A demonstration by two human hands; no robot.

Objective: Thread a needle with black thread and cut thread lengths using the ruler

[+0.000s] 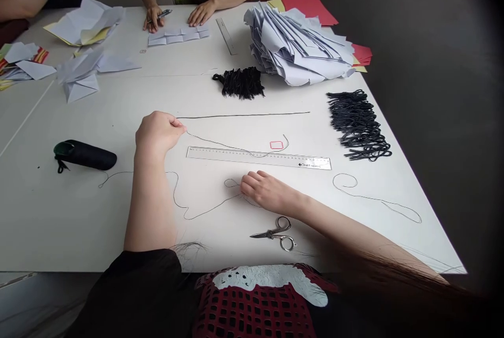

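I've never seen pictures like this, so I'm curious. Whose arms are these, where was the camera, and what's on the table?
There's no machine here, just a person's two bare hands. This picture comes from a camera worn on the person's head, looking down, so their arms reach in from the bottom. The left hand pinches a thin dark cord. The right hand rests on a stretch of thin cord. On the white table lie a clear ruler, small scissors, a bundle of black loops and a big pile of folded white paper. Across the table, another person's hand holds a pen.
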